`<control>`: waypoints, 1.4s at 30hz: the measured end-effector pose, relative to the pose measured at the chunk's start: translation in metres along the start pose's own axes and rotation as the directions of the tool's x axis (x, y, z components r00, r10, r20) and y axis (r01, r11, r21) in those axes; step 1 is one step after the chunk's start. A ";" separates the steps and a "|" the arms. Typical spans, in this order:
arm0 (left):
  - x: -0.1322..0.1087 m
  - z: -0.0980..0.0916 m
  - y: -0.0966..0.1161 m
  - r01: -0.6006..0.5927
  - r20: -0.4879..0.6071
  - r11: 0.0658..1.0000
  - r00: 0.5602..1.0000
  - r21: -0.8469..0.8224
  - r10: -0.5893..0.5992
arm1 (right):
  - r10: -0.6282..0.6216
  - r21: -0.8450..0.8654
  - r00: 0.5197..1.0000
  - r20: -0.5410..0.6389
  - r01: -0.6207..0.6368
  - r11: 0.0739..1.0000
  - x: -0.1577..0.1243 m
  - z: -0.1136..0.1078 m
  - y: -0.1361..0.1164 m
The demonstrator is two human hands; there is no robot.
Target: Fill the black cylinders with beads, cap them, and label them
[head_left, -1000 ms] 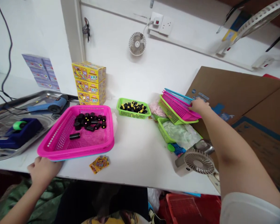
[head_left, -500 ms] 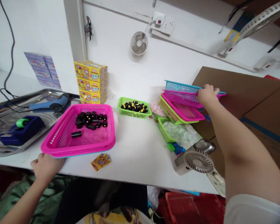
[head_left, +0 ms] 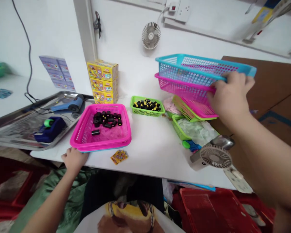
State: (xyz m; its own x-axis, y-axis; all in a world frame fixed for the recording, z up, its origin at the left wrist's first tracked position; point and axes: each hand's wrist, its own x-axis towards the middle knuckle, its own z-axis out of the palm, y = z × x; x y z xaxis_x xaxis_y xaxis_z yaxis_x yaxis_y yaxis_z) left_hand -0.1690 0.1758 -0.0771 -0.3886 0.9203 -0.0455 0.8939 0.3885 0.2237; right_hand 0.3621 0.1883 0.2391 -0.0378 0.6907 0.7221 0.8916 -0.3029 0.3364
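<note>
The small green basket (head_left: 146, 112), filled with black-and-yellow pieces (head_left: 147, 105), stands by the wall; up and to the right of it, the person's right hand (head_left: 231, 92) holds a blue mesh basket (head_left: 181, 72) and a pink mesh basket (head_left: 181, 86) just beneath, the fingers curled over the blue rim and the thumb against the pink one; both hang clear of the worktop (head_left: 152, 142). Nearer the person and left of the green basket, a larger pink basket (head_left: 100, 146) rests on a blue-edged one, with black cylinders (head_left: 106, 119) clustered inside; the left hand (head_left: 74, 159) touches its near edge, fingers bent; whether they grip it cannot be told. Right of the green basket, another green basket (head_left: 180, 129) holds a clear plastic bag (head_left: 196, 129); a handheld fan (head_left: 215, 156) stands nearer the person; yellow cartons (head_left: 104, 69) are stacked to the landmark's left.
</note>
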 end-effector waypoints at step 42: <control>-0.001 -0.006 0.002 0.001 -0.022 1.000 1.000 -0.017 -0.002 | -0.095 0.283 0.978 0.183 0.040 0.958 -0.241 0.029 -0.192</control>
State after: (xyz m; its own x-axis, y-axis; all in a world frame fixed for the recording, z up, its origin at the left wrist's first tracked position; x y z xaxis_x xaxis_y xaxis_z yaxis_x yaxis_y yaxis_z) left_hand -0.1684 0.1755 -0.0714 -0.3950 0.9184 -0.0244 0.8895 0.3889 0.2398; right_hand 0.2128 0.0990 -0.0175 -0.0388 0.8249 0.5640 0.9807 -0.0769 0.1799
